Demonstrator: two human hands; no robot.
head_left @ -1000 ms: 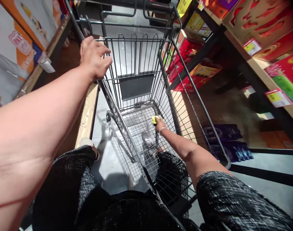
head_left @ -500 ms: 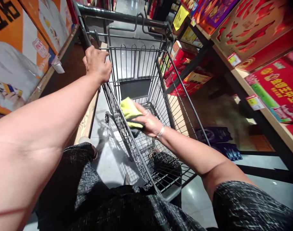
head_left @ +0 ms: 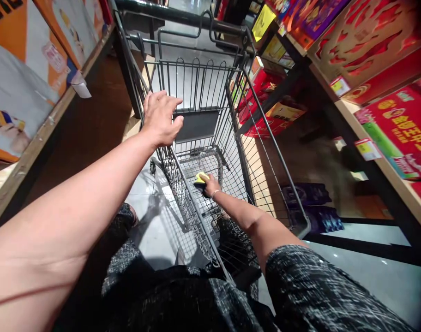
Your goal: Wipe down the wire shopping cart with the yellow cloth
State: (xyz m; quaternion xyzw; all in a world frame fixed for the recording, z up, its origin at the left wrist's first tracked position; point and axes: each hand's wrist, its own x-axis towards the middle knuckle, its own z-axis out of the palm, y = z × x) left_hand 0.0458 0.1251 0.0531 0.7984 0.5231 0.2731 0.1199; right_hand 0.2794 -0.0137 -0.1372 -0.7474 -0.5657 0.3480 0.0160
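Observation:
A dark wire shopping cart (head_left: pixel 188 184) stands before me, its handle at the far end. Over the cart's left top rail, my left hand (head_left: pixel 162 117) has its fingers stretched and spread, holding nothing; whether the palm touches the rail cannot be told. My right hand (head_left: pixel 212 185), with a bracelet at the wrist, reaches deep inside the basket. It is closed on a yellow and dark cloth (head_left: pixel 201 179), low near the basket's wire bottom. Part of the cloth is hidden by the fingers. A grey panel (head_left: pixel 198 125) is fixed to the wire child-seat section.
Shelves with red gift boxes (head_left: pixel 400 124) and price tags (head_left: pixel 368 149) run along the right side. Orange and white cartons (head_left: pixel 27 69) sit on a wooden shelf at left. Purple packages (head_left: pixel 309 198) lie low at the right. My legs are close against the cart's near end.
My left hand has moved nearer along the left rail and spread its fingers. My right hand has carried the cloth from beside the left rail down deeper into the basket.

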